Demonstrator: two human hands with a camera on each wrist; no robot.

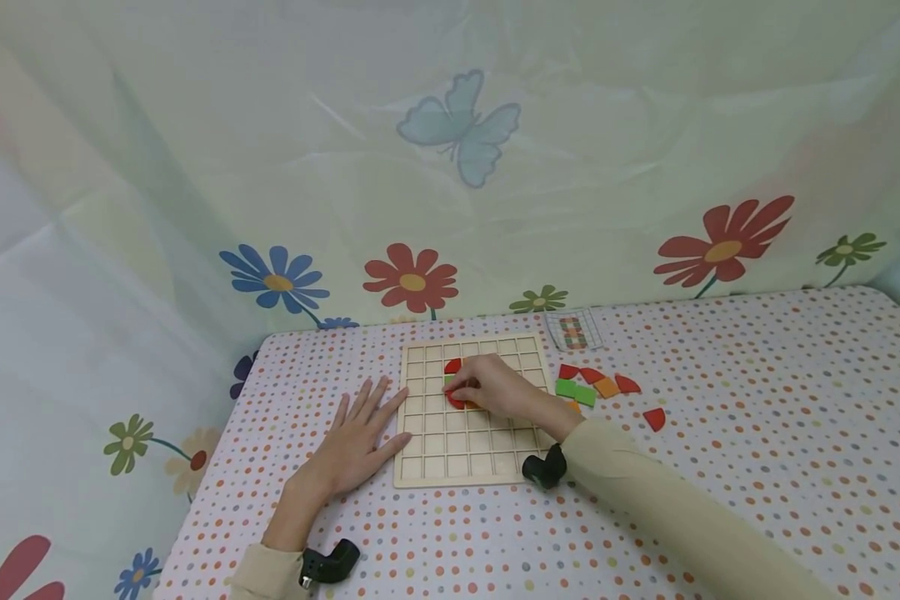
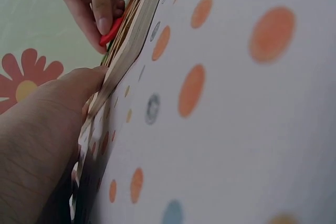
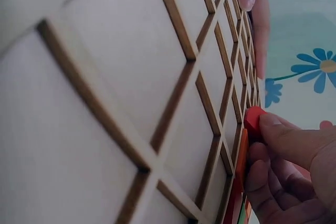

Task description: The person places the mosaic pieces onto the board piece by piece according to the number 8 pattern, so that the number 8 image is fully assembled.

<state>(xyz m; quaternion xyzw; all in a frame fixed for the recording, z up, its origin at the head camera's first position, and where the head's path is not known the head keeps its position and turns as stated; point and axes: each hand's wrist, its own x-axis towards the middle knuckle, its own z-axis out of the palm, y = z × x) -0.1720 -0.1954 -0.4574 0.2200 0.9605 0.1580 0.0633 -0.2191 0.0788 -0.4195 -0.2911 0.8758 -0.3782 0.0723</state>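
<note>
A pale wooden board (image 1: 435, 446) with a raised square grid lies on the table. Over its upper middle, my right hand (image 1: 491, 387) pinches a red piece (image 3: 255, 121) between thumb and fingers, right at the grid. Next to that piece in the right wrist view sits an orange piece (image 3: 242, 156). Another red piece (image 1: 453, 365), with a rounded edge, is in a cell farther up, with a bit of a green piece (image 1: 448, 379) below it. My left hand (image 1: 356, 446) lies with fingers spread at the board's left edge, thumb touching it. The right hand hides some cells.
Right of the board lie loose green pieces (image 1: 585, 395), an orange square (image 1: 607, 387) and several red quarter-rounds, one (image 1: 654, 418) apart from the others. A printed pattern card (image 1: 576, 330) lies behind them. The dotted tablecloth (image 1: 757, 433) meets a flowered curtain (image 1: 570, 208).
</note>
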